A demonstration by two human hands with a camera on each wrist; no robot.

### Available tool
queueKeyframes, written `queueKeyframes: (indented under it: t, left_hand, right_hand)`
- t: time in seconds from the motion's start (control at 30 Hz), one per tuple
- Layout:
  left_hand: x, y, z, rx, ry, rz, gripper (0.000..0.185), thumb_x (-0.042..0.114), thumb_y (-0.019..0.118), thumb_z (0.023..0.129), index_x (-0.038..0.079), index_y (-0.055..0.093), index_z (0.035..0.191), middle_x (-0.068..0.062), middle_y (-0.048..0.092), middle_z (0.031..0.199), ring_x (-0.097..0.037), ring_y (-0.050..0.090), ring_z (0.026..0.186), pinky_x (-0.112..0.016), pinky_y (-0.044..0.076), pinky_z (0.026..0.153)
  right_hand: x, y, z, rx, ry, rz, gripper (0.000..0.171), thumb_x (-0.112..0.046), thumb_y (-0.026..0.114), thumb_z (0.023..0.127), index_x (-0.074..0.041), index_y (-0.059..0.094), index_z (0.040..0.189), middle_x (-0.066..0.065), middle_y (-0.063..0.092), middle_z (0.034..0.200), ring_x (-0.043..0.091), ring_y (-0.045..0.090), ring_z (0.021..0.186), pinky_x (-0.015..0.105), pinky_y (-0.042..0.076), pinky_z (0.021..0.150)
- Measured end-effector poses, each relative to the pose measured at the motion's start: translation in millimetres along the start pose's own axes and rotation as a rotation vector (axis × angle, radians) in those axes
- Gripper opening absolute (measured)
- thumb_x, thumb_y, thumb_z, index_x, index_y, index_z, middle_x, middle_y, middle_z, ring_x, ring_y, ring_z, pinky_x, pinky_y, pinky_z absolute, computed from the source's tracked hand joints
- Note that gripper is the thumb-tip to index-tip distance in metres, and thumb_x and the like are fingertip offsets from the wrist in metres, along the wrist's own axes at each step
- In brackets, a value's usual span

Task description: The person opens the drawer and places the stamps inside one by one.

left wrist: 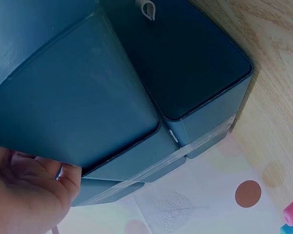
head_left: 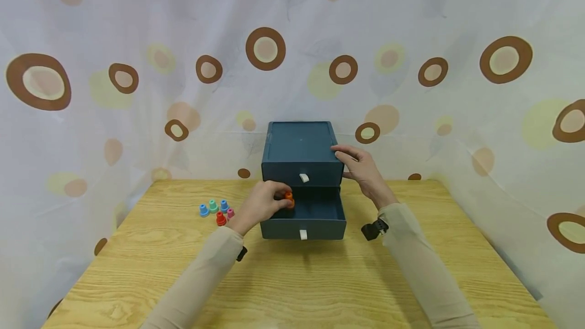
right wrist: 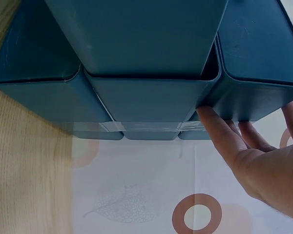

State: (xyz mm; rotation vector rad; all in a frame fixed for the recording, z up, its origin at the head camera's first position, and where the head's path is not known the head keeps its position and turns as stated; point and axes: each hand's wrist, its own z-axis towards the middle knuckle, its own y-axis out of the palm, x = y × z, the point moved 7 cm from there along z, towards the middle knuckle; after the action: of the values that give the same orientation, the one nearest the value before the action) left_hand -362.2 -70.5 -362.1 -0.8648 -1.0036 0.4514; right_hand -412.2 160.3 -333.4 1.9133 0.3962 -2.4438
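A dark blue two-drawer cabinet (head_left: pixel 299 141) stands at the back of the table, its upper drawer (head_left: pixel 283 172) closed and its lower drawer (head_left: pixel 279 230) pulled out. Over the left part of the lower drawer, my left hand (head_left: pixel 265 203) pinches a small orange peg (head_left: pixel 289 197) with a flared base between thumb and fingers. The left wrist view has the left fingertips and the peg hidden behind a blue wall. My right hand (head_left: pixel 361 166) touches the cabinet's right side with extended fingers, the thumb near the top edge. In the right wrist view, its fingertips (right wrist: pixel 207 114) meet the blue casing.
Left of the cabinet stand several similar pegs: a red one (head_left: pixel 221 218), a green one (head_left: pixel 213 206), blue ones (head_left: pixel 203 210) and a pink one (head_left: pixel 230 213). White pull tabs (head_left: pixel 303 234) stick out from the drawer fronts. A patterned curtain (head_left: pixel 301 85) hangs behind the wooden table (head_left: pixel 311 283).
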Motion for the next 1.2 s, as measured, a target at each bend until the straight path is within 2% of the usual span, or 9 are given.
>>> queueKeyframes:
  t: [0.2,0.37,0.5,0.63,0.8,1.03,1.2]
  left_hand:
    - [1.6,-0.2,-0.3,0.023,0.004,0.004,0.026,0.017,0.074,0.088,0.007,0.073,0.112,-0.007,0.074,0.105,-0.019,0.071,0.092,-0.035,0.057,0.086]
    - [1.8,-0.5,-1.4,0.029,0.005,0.0,0.032,0.015,0.074,0.088,0.004,0.071,0.118,-0.009,0.073,0.112,-0.022,0.07,0.101,-0.038,0.056,0.09]
    - [-0.2,-0.5,-2.0,0.038,0.003,-0.035,0.034,0.013,0.073,0.088,0.002,0.069,0.12,-0.01,0.072,0.114,-0.023,0.07,0.102,-0.039,0.056,0.091]
    - [-3.4,-2.5,-3.0,0.082,0.02,-0.085,0.029,0.011,0.073,0.089,0.003,0.071,0.117,-0.009,0.073,0.112,-0.022,0.071,0.1,-0.038,0.056,0.089]
    - [-8.0,-8.9,-4.8,0.163,0.056,-0.192,0.023,0.012,0.074,0.087,0.003,0.074,0.108,-0.008,0.075,0.105,-0.02,0.072,0.093,-0.034,0.058,0.083]
    - [-16.2,-23.6,-12.6,0.29,0.048,-0.439,0.019,0.016,0.077,0.085,0.004,0.076,0.101,-0.01,0.075,0.097,-0.018,0.07,0.082,-0.026,0.058,0.074]
    - [-28.0,-28.3,-19.5,0.347,0.03,-0.497,0.016,0.019,0.078,0.085,0.008,0.076,0.097,-0.01,0.075,0.094,-0.015,0.068,0.079,-0.024,0.056,0.071]
  right_hand:
    - [0.9,-0.4,0.6,0.002,0.0,0.0,0.044,-0.032,0.053,0.102,-0.007,0.054,0.139,0.011,0.037,0.154,0.032,0.032,0.144,0.061,0.039,0.106]
    - [0.3,-0.5,1.1,0.003,-0.002,-0.012,0.044,-0.032,0.052,0.103,-0.008,0.054,0.139,0.01,0.037,0.154,0.032,0.032,0.144,0.061,0.039,0.106]
    - [-0.2,-0.2,1.2,0.0,-0.001,-0.009,0.044,-0.031,0.052,0.103,-0.008,0.054,0.14,0.011,0.036,0.155,0.032,0.031,0.144,0.062,0.039,0.106]
    - [0.5,-0.2,1.1,-0.002,0.004,0.0,0.044,-0.031,0.052,0.103,-0.007,0.053,0.14,0.011,0.036,0.155,0.032,0.031,0.145,0.062,0.038,0.106]
    - [-0.1,-0.6,1.1,-0.005,-0.003,-0.003,0.045,-0.031,0.052,0.103,-0.007,0.053,0.14,0.011,0.035,0.155,0.032,0.03,0.145,0.061,0.039,0.106]
    - [-1.8,-1.1,0.9,0.0,-0.013,-0.005,0.045,-0.033,0.053,0.102,-0.008,0.054,0.139,0.011,0.036,0.155,0.031,0.031,0.145,0.06,0.04,0.106]
    - [0.1,-1.4,0.2,0.001,-0.002,-0.003,0.045,-0.033,0.053,0.102,-0.008,0.054,0.139,0.01,0.037,0.155,0.031,0.03,0.145,0.06,0.039,0.107]
